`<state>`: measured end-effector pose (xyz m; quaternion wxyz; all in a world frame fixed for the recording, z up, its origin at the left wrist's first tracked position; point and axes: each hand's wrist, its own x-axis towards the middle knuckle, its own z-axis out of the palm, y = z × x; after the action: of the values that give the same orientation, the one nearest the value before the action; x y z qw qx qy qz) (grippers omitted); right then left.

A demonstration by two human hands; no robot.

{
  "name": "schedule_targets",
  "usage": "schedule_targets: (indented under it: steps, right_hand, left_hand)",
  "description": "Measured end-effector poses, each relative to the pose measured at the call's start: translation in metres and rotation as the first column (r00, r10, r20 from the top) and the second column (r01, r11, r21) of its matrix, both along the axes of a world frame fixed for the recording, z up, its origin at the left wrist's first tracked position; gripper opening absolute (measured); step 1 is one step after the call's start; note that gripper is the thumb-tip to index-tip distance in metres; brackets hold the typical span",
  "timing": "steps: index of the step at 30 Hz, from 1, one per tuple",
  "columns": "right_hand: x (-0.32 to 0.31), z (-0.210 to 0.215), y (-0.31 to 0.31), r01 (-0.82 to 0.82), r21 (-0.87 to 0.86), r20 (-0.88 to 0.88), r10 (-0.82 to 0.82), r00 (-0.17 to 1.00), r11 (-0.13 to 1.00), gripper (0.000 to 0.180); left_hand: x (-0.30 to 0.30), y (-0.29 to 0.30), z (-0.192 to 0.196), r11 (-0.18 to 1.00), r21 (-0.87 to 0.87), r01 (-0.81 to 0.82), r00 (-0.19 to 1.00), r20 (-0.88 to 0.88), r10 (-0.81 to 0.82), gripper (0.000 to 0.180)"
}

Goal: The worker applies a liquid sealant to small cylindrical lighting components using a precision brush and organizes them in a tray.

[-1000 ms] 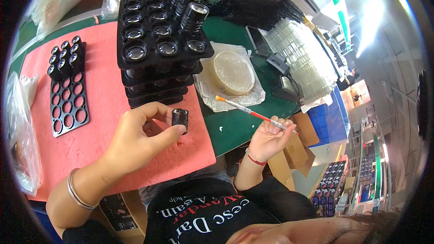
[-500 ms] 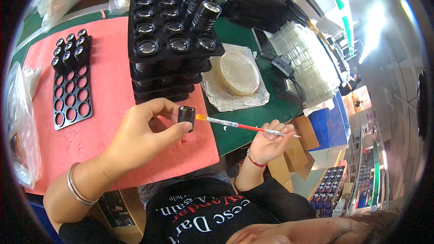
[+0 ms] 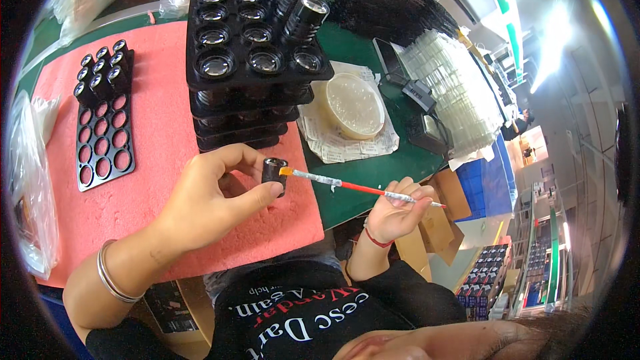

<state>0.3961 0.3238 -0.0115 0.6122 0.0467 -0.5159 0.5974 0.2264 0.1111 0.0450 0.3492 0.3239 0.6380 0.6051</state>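
Note:
Between the thumb and fingers of my left hand (image 3: 223, 190) is a small black cylinder (image 3: 273, 172), held upright above the pink mat. My right hand (image 3: 398, 212) is closed round a thin red-handled paintbrush (image 3: 363, 188) with pale wrapping on its shaft. The brush's orange bristles touch the cylinder's side near its upper rim. Just beyond my left hand stands a stack of black trays (image 3: 260, 80) filled with lens barrels. Farther left, a small black rack (image 3: 103, 140) holds several short lens cylinders at its far end, with bare round holes at its near end.
A tub of pale substance (image 3: 353, 108) sits on printed paper at the right of the pink mat (image 3: 160, 113). Clear plastic pieces (image 3: 453, 87) are piled behind it, beside a black bristly bundle (image 3: 387, 0). A plastic bag (image 3: 33, 193) lies along the left edge.
The brush has moved slightly left, and its bristles now meet the black cylinder instead of hovering just beside it. My left hand stays almost in place.

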Motion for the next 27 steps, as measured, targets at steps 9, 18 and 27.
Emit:
schedule_targets:
  steps: [9,18,27]
  right_hand:
    - [-0.001,-0.002,-0.002,0.086,0.067,0.018,-0.087,0.996,0.994,0.029]
    - [0.000,-0.005,-0.001,0.092,0.070,0.003,-0.093,0.996,0.993,0.027]
    - [-0.003,-0.005,-0.001,0.163,0.064,-0.001,-0.163,0.987,0.985,0.028]
  left_hand:
    - [0.000,-0.001,0.001,0.996,0.035,0.077,0.993,0.081,-0.080,0.023]
    - [-0.003,-0.003,0.002,0.982,0.069,0.174,0.969,0.166,-0.183,0.028]
    - [0.000,-0.001,0.009,0.988,0.062,0.145,0.981,0.123,-0.151,0.026]
